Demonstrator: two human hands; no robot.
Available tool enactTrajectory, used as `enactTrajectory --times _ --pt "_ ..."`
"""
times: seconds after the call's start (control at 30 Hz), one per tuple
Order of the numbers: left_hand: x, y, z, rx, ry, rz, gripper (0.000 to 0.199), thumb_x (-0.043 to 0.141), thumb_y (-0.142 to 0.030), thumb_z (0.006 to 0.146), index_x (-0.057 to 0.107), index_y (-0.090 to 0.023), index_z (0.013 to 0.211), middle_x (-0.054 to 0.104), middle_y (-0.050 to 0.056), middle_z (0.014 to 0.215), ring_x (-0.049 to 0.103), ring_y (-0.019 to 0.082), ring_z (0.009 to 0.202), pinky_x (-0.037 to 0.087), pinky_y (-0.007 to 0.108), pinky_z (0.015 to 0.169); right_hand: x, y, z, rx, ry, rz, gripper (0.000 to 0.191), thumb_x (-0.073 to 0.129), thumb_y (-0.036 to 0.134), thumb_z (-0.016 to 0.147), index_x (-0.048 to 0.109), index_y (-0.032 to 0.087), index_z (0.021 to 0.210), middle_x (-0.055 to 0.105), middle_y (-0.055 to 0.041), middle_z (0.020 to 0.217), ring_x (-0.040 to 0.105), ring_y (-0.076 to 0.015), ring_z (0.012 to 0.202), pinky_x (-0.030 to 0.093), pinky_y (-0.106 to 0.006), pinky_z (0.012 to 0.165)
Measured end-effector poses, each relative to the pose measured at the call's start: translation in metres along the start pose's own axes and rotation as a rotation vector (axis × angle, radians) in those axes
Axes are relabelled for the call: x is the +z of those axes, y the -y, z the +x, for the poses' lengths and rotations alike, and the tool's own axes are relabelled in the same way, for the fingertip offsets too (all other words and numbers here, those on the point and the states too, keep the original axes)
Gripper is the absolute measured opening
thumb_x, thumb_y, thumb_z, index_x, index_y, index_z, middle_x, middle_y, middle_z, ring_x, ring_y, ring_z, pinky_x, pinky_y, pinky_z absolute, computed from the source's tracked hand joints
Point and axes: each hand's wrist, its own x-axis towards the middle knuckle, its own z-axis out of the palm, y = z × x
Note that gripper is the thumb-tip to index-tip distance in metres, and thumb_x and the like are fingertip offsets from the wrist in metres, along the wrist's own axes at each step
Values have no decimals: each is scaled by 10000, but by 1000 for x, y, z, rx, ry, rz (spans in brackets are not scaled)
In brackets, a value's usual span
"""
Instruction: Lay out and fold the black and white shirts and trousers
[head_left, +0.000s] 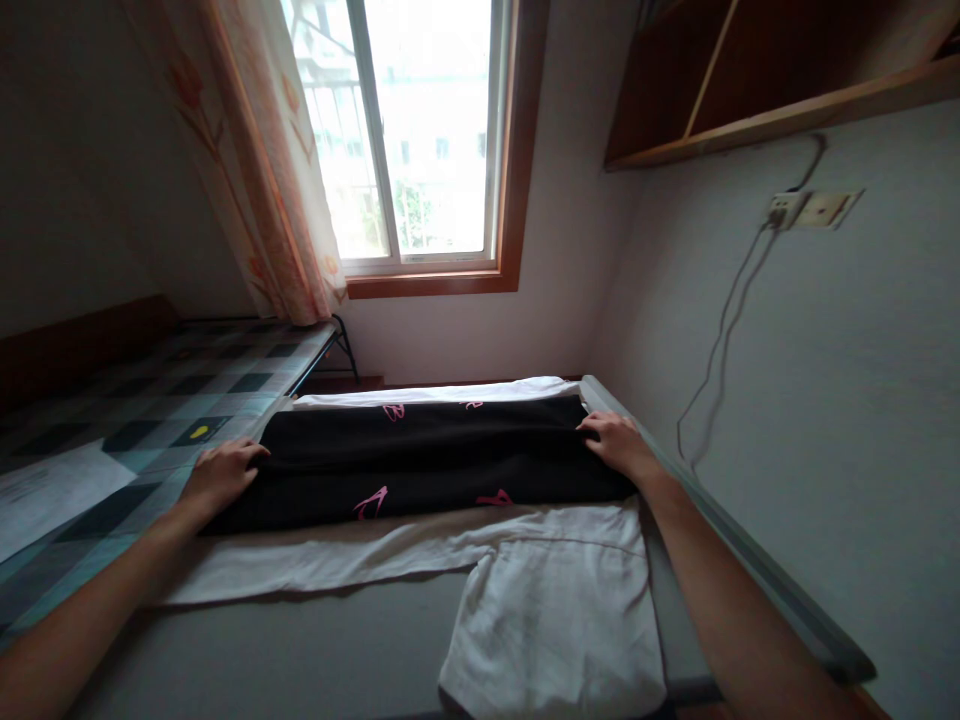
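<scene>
A black cloth [427, 455] with pink lettering lies stretched across a grey-topped table [300, 650]. My left hand [225, 475] grips its left end, fingers closed on the edge. At the opposite end, my right hand [619, 445] pinches the cloth near its upper right corner. Under and in front of the black cloth is a white garment [559, 600], with a long part reaching left and a wider part hanging toward the near edge. White fabric [435, 392] also shows along the far side.
On the left is a bed with a checked cover [247, 383] and a paper sheet [60, 490]. A curtain [255, 150] hangs beside the window [431, 140]. Cables [724, 340] run down the right wall from a socket [787, 210], below a wooden shelf [720, 130].
</scene>
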Motion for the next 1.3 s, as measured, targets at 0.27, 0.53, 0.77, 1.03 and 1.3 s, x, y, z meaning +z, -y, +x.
enactTrajectory --times 0.27,0.53,0.77,1.03,1.3 --pt "20 -87 10 315 130 -81 498 546 -284 726 610 -288 1220 581 53 1269 516 289 1181 393 455 964 8 4 -2 -27 -6 108 240 567 283 837 734 237 1005 697 -75 1090 628 -247 1000 456 -396 876" --pt "46 -243 20 567 -96 -238 323 625 -338 840 613 -220 1141 602 72 1101 564 228 995 451 369 876 11 -5 -1 -59 -17 167 190 624 210 786 736 243 936 704 -48 1008 630 -232 964 477 -390 873" --pt "62 -307 28 573 -79 -90 221 644 -361 844 640 -171 958 626 124 1020 582 268 952 438 388 785 9 4 -3 -31 16 63 194 617 193 786 698 243 956 691 -46 1042 588 -252 995 415 -404 862" --pt "54 -307 47 658 -179 2 200 454 -81 898 637 -148 942 621 125 1011 590 239 921 450 360 776 1 28 1 32 -304 -149 176 558 146 786 648 210 924 664 -116 942 508 -294 926 322 -421 813" --pt "72 -300 45 776 -160 34 164 464 -124 918 612 -178 961 620 103 1007 578 242 945 441 375 798 9 29 0 43 -192 -106 208 609 142 753 660 231 933 649 -89 981 513 -276 949 334 -396 815"
